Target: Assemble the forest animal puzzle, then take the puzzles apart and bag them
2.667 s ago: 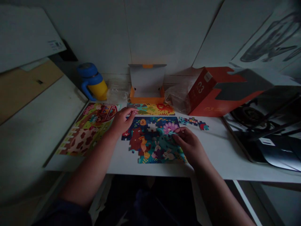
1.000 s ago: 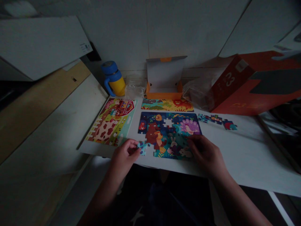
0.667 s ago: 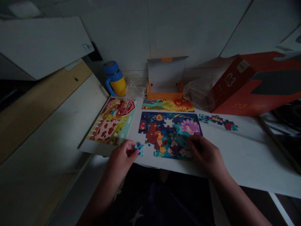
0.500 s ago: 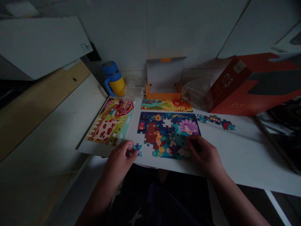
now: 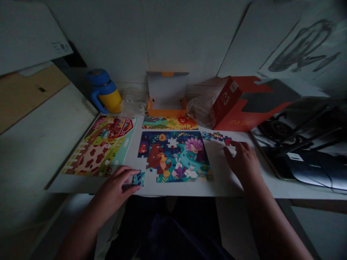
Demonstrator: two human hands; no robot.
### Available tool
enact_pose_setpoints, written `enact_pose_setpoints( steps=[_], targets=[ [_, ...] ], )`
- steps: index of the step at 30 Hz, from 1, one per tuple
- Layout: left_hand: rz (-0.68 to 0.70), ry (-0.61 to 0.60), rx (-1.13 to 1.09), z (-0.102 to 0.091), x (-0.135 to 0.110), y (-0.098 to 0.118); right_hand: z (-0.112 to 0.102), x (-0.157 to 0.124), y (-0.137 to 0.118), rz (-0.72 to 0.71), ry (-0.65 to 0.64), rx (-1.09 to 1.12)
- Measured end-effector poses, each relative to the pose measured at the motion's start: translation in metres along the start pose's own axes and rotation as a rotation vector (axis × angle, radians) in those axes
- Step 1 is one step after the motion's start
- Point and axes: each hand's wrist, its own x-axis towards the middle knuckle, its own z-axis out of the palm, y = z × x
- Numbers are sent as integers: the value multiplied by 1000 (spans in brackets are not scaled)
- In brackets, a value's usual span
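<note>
The left hand (image 5: 112,184) lies open, fingertips against a loose puzzle piece (image 5: 138,178) at lower center, apparently not gripping it. The right hand (image 5: 242,160) hovers open, fingers spread, near more pieces (image 5: 217,136) at right. Thin, light, stiff card probably lifts best by its edges.

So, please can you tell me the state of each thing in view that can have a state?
Left hand, fingers over a loose piece
Right hand, open, at the end of the loose pieces
Jungle puzzle, unfinished, one gap near the top
Farm puzzle, looks complete
Orange box, open, lid up
Bottle, upright, capped
Red box, tilted
</note>
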Motion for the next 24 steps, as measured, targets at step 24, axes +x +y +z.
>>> enact_pose_setpoints(
  steps=[24],
  targets=[
    [-44,-22,-53,-1,-2,9,9,73,69,333,-484,49]
  ],
)
